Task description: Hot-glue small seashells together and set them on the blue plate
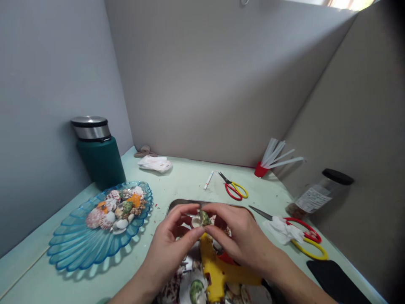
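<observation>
My left hand (171,236) and my right hand (242,232) meet over a metal tray (180,203), fingers curled and thumbs almost touching. Between the fingertips are a small whitish shell (196,221) on the left and a green shell (205,218) on the right, side by side. My left fingers pinch the whitish one and my right fingers the green one; whether the two are joined I cannot tell. Just below, a yellow glue gun (210,264) lies across the tray on more shells. Another green shell (196,289) sits left of its body. My wrists hide parts of the tray.
At left, a blue shell-shaped plate (85,251) holds several seashells, with a green bottle (101,162) behind. Two pairs of scissors (234,190) (308,230), crumpled tissue (283,230), a red cup (261,170) of glue sticks, a jar (313,198) and a dark phone-like slab (335,280) stand or lie around.
</observation>
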The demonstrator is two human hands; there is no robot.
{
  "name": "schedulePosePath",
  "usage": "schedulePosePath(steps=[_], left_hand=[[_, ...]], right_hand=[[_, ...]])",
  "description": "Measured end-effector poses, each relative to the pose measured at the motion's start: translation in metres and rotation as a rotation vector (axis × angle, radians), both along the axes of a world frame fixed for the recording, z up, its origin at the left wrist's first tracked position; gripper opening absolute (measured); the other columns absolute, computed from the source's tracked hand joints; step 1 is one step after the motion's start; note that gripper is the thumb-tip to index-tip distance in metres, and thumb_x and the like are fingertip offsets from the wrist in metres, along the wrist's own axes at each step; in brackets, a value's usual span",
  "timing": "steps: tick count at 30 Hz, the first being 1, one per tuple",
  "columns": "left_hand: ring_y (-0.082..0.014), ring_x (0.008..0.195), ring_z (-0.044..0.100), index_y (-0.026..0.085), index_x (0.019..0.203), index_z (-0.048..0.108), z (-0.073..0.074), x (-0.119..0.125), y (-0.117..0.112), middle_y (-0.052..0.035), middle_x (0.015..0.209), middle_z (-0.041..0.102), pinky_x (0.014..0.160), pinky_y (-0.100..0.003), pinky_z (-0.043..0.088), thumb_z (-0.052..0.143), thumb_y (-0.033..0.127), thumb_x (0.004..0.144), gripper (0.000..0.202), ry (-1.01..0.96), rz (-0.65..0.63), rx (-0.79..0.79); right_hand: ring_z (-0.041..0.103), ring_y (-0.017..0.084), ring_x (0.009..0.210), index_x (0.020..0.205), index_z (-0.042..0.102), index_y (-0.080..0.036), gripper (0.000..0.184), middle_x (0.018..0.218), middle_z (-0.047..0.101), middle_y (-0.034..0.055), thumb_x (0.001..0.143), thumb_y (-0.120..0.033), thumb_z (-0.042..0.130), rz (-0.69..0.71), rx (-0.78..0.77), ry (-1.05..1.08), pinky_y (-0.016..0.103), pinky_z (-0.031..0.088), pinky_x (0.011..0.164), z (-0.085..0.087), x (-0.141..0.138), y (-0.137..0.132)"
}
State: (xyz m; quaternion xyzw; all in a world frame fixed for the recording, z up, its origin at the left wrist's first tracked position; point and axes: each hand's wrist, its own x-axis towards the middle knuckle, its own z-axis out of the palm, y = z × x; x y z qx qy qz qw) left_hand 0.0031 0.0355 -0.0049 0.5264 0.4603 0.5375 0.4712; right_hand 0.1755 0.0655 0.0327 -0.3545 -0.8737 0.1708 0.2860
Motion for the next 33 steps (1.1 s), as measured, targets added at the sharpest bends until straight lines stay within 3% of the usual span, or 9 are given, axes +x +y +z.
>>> schedulePosePath(steps=[17,33], left_hand=[[-0.0164,0.088,0.058,0.024,0.094,0.066,-0.0024,-0.0005,0.0028,-0.0031,0.106,0.056,0.069,-0.023,0.050,0.067,0.023,0.075,0.019,-0.018,-0.019,0.097],[-0.0191,0.090,0.060,0.022,0.092,0.068,-0.0008,-0.0002,0.0020,-0.0048,0.104,0.060,0.070,-0.025,0.052,0.069,0.023,0.072,0.020,-0.058,-0.007,0.073]], right_hand=[[0.061,0.018,0.082,0.107,0.057,-0.018,0.022,0.095,0.067,0.0072,0.085,-0.017,0.053,0.071,0.068,-0.003,0.028,0.045,0.070,-0.0033,0.0012,0.0005],[0.061,0.018,0.079,0.106,0.057,-0.018,0.022,0.091,0.067,0.0058,0.085,-0.016,0.053,0.049,0.053,-0.020,0.029,0.045,0.069,-0.0040,-0.0006,0.0001]])
